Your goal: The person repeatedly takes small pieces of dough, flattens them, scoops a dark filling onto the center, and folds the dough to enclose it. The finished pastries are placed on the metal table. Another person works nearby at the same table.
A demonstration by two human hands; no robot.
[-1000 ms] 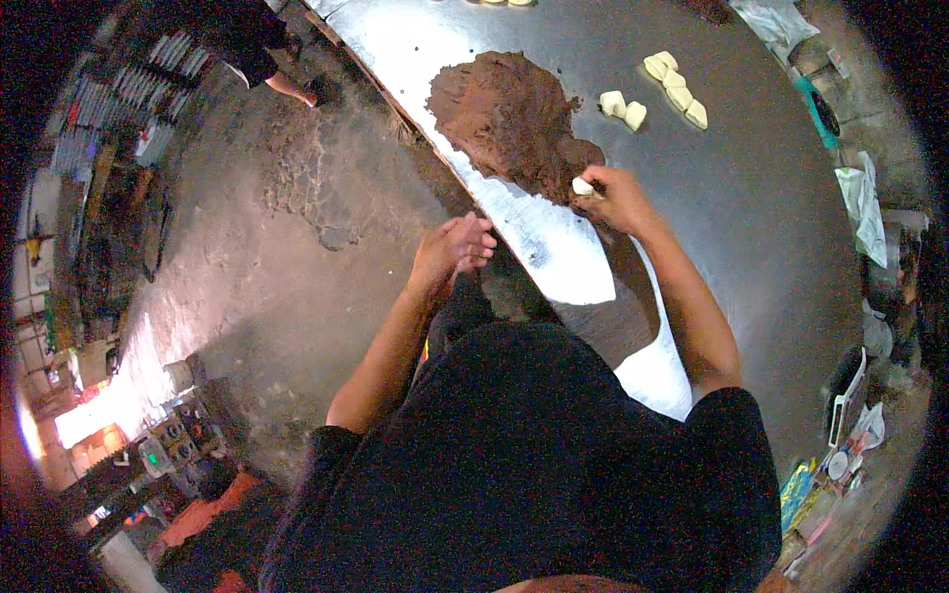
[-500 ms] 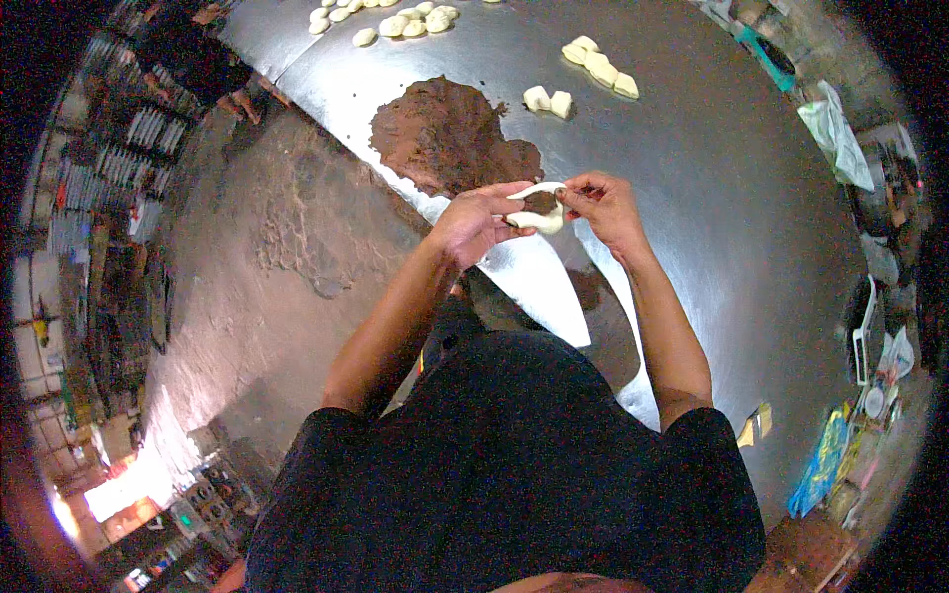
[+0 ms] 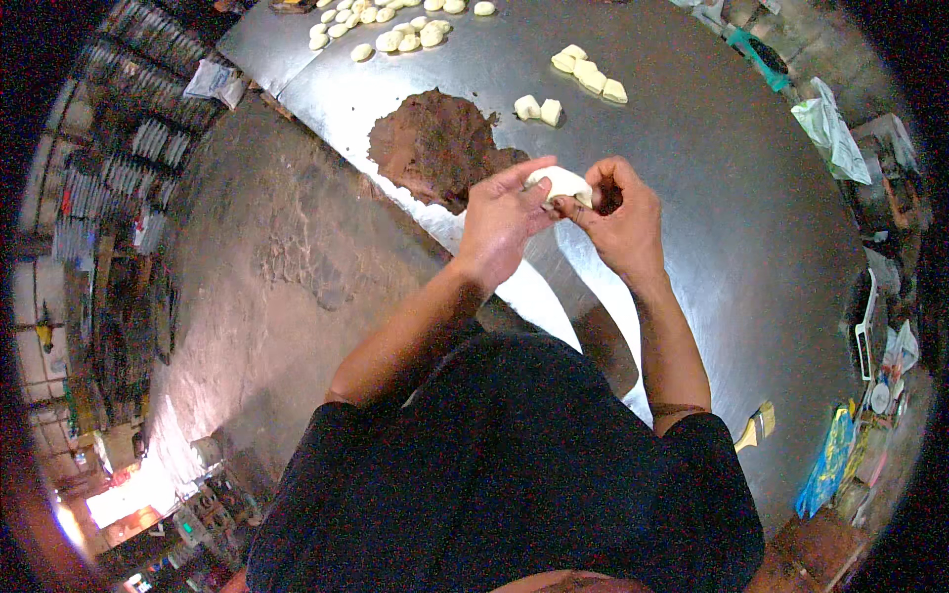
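A pale piece of dough [image 3: 563,184] is held up between my two hands, above the metal table. My left hand [image 3: 501,215] supports it from the left, with the thumb against its near side. On the other side, my right hand [image 3: 625,212] pinches the dough's right edge between thumb and fingers. The dough looks folded over, and no brown filling shows on it. Just beyond my left hand lies a big mound of brown paste [image 3: 432,148]. Two small dough pieces [image 3: 539,110] sit on the table past my hands.
A short row of dough pieces [image 3: 590,74] lies farther off, and many rounded dough balls [image 3: 395,38] cluster at the far left. A flat brush [image 3: 756,426] rests near the table's right side. Plastic bags [image 3: 832,133] line the right edge.
The dough was spread open around brown filling; now it is folded over and the filling is out of sight. My right hand has shifted slightly right, its fingers curling at the dough's edge.
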